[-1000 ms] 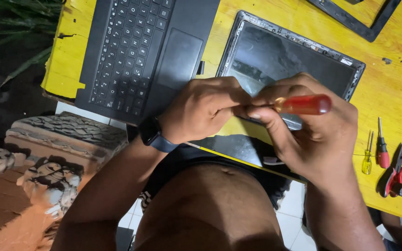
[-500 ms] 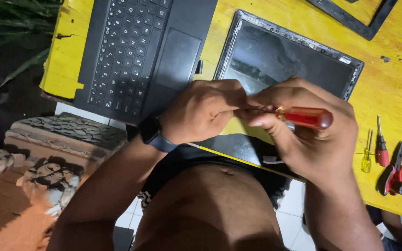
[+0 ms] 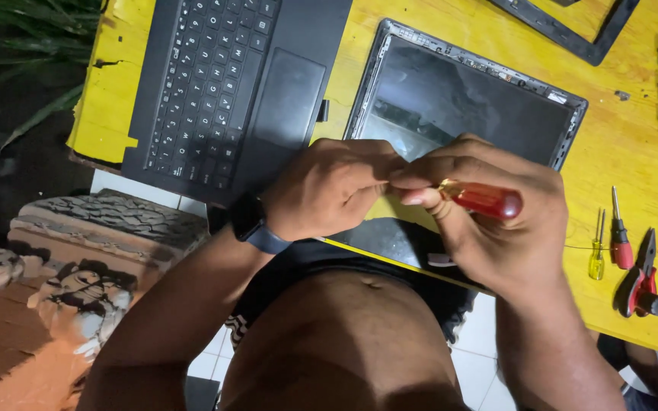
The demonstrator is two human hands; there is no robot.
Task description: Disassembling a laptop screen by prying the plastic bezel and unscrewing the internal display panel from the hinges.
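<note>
1. Right hand (image 3: pixel 496 228) curled tight around a red translucent plastic-handled screwdriver (image 3: pixel 483 199); handle lies roughly level, butt end pointing right, shaft hidden behind the fingers.
2. Left hand (image 3: pixel 329 186) loosely fisted, fingertips meeting the right hand at the screwdriver's working end; cannot tell whether it pinches anything, contact spot is hidden. Dark blue wristband (image 3: pixel 257 228) on the left wrist.
3. Both hands hover over the near edge of a grey-framed flat laptop screen panel (image 3: pixel 466 99), which lies face up on the yellow painted wooden table (image 3: pixel 634 160), between the hands and the far edge.
4. Black laptop keyboard base (image 3: pixel 230 84) lies left of the panel, just beside it, overhanging the table's near edge.
5. Black plastic screen bezel (image 3: pixel 573 34) lies apart at the far side, already off the panel.
6. Progress, judged: teardown well underway, bezel off, panel exposed. Whether panel and base are fully separated cannot be told. The near edge, where the screwdriver works, is covered by the hands, so what remains there is unclear.
7. Spare tools at right: small yellow-handled screwdriver (image 3: pixel 596 255), small red-handled screwdriver (image 3: pixel 620 240), red-handled pliers (image 3: pixel 643 278), all untouched, well apart from the hands.
</note>
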